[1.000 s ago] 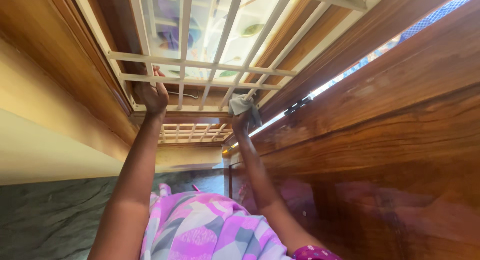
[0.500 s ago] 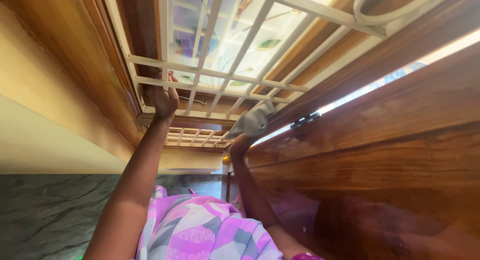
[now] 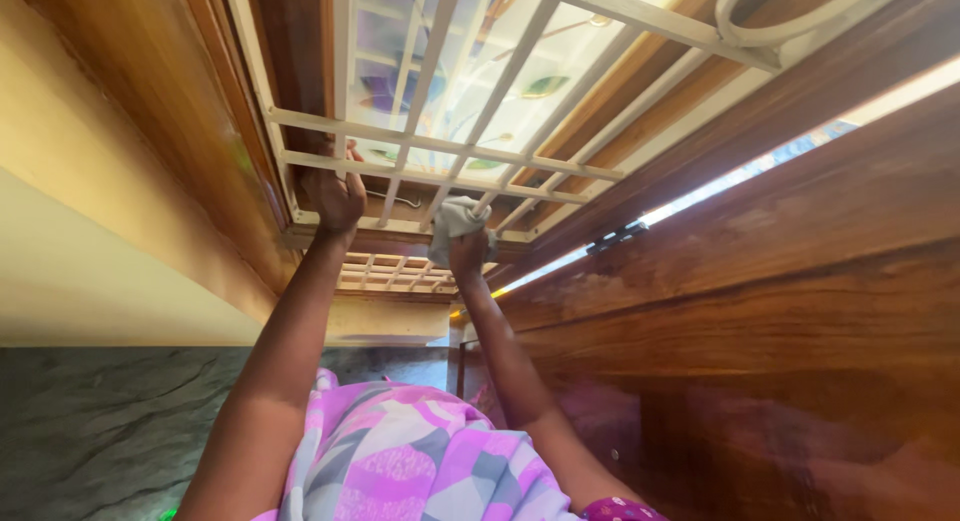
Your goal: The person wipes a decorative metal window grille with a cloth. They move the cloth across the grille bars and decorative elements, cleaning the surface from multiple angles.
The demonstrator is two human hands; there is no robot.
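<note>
Over on the left, the left hand (image 3: 335,193) is raised and closed around a bar of the white metal grille (image 3: 440,146), close to where the grille meets the wooden window frame (image 3: 290,71). Just to its right, the right hand (image 3: 468,253) is bunched tight round a grey cloth (image 3: 452,221), which sits on top of the fingers and presses against the grille's lower bars, near the left hand but not touching it. Further right runs the polished wooden door (image 3: 780,281), with a strip of daylight along its edge, and below the arms is a pink patterned garment (image 3: 420,461).
</note>
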